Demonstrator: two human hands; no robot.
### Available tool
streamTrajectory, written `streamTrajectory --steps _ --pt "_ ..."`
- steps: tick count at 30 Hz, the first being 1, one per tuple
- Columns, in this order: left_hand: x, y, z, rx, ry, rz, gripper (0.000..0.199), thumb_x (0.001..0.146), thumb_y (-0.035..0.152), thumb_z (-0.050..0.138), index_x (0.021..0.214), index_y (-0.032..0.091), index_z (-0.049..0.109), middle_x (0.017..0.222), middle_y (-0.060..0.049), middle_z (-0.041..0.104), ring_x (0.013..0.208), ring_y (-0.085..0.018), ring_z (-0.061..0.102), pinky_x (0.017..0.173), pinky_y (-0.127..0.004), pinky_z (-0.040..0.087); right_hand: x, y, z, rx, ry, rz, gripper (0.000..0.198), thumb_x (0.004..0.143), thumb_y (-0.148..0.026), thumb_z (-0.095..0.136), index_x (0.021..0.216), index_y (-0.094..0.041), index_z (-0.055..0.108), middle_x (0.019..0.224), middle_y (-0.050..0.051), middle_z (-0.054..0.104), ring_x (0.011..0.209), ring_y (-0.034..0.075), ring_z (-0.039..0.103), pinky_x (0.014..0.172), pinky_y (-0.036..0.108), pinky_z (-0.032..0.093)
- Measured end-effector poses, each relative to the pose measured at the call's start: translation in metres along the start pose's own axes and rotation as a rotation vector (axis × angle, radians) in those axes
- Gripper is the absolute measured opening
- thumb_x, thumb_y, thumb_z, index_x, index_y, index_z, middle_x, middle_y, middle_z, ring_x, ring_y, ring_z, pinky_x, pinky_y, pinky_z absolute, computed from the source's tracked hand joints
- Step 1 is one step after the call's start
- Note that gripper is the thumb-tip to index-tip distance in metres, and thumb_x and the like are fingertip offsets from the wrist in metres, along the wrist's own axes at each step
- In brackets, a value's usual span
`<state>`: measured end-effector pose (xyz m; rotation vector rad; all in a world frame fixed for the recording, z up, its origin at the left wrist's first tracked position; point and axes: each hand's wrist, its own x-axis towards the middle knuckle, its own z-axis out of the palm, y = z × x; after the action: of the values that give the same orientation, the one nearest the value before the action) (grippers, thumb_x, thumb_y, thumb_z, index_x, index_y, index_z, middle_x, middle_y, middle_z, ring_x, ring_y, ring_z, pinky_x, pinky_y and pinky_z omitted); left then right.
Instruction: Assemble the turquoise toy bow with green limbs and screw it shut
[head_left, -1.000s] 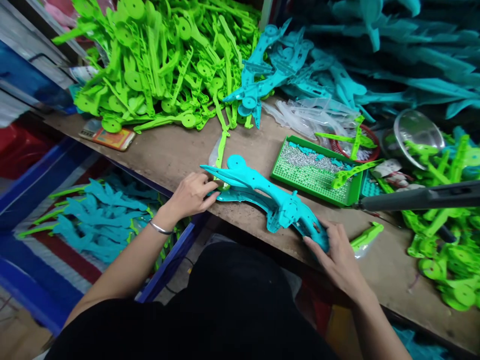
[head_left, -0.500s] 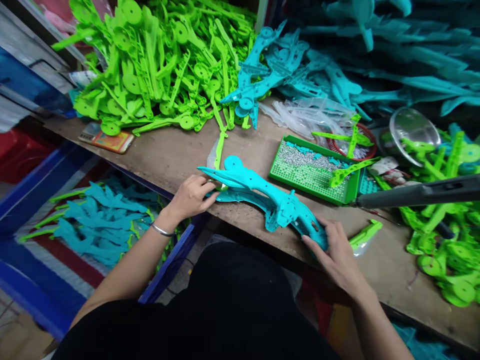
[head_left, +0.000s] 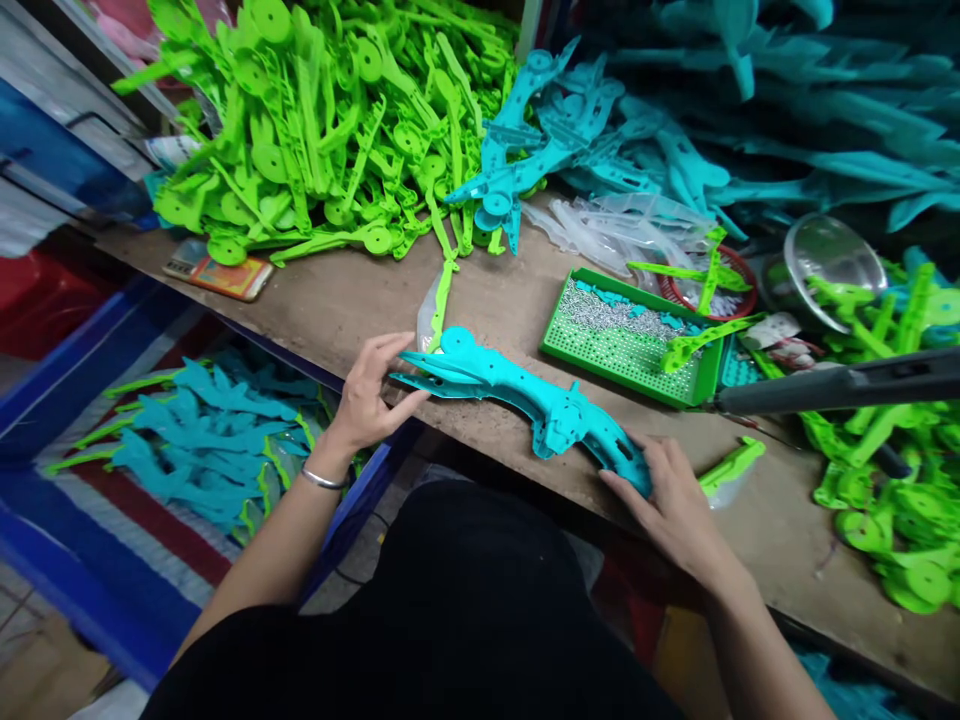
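Observation:
A long turquoise plastic shell [head_left: 517, 385], its two halves lying one over the other, rests on the bench near the front edge. At its pointed left end is my left hand [head_left: 367, 395], thumb at the lower edge and fingers at the upper one. My right hand [head_left: 671, 500] grips the slotted right end between thumb and fingers. Just behind the left end lies a lime-green piece with a clear plastic blade [head_left: 433, 310]. A similar green and clear piece [head_left: 731, 475] lies beside my right hand.
Lime-green parts [head_left: 322, 140] are heaped at the back left, turquoise shells [head_left: 570, 120] at the back right. A green perforated tray [head_left: 600, 350] holds screws. A dark tool [head_left: 832, 385] juts in from the right. Below left, a blue-edged bin [head_left: 67, 540] contains assembled pieces.
The shell's two halves have come closer together at the left end. My left hand has shifted slightly, its fingers now at the tip. My right hand keeps its grip.

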<state>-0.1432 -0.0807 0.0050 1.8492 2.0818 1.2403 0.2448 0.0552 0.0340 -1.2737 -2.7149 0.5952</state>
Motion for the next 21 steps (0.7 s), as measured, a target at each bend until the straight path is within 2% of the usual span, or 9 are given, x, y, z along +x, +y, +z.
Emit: streamTrajectory --steps 3,8,13,17,21 --pt "0.003 0.000 0.001 0.019 -0.004 0.025 0.048 0.087 0.035 0.070 0.132 0.024 0.056 0.123 -0.010 0.064 0.112 -0.023 0.062 0.097 -0.041 0.054 0.001 0.001 -0.001 0.007 -0.023 -0.021 0.057 0.094 -0.057 0.051 0.138 -0.021 0.048 0.111 0.012 0.057 0.105 0.030 0.060 0.094 0.048 0.051" --pt "0.004 0.000 0.001 0.005 0.050 -0.035 0.030 0.092 0.035 0.064 0.119 0.023 0.065 0.110 -0.006 0.070 0.098 -0.019 0.066 0.087 -0.034 0.055 0.002 0.002 -0.003 0.030 -0.062 -0.017 0.061 0.093 -0.058 0.052 0.143 -0.024 0.046 0.113 0.012 0.057 0.105 0.029 0.060 0.094 0.048 0.051" --pt "0.000 0.003 -0.003 0.003 0.021 -0.023 0.030 0.090 0.036 0.068 0.115 0.021 0.067 0.104 -0.006 0.072 0.095 -0.019 0.066 0.085 -0.033 0.054 0.003 0.002 -0.004 0.022 -0.068 -0.014 0.066 0.092 -0.060 0.053 0.148 -0.025 0.045 0.110 0.011 0.058 0.103 0.030 0.059 0.094 0.048 0.051" --pt "0.002 0.007 -0.004 -0.060 0.049 -0.019 0.014 0.094 0.027 0.061 0.101 0.018 0.071 0.092 -0.005 0.073 0.085 -0.016 0.067 0.078 -0.028 0.051 0.003 0.002 -0.005 0.014 -0.077 -0.034 0.067 0.093 -0.059 0.052 0.150 -0.027 0.043 0.111 0.011 0.058 0.101 0.028 0.061 0.093 0.047 0.052" --pt "0.010 0.012 0.000 -0.019 0.032 -0.060 0.017 0.096 0.028 0.059 0.098 0.017 0.072 0.091 -0.006 0.073 0.085 -0.016 0.067 0.078 -0.028 0.050 0.004 0.003 -0.003 -0.009 -0.071 -0.049 0.068 0.093 -0.060 0.051 0.151 -0.024 0.043 0.112 0.011 0.058 0.102 0.028 0.061 0.094 0.046 0.051"
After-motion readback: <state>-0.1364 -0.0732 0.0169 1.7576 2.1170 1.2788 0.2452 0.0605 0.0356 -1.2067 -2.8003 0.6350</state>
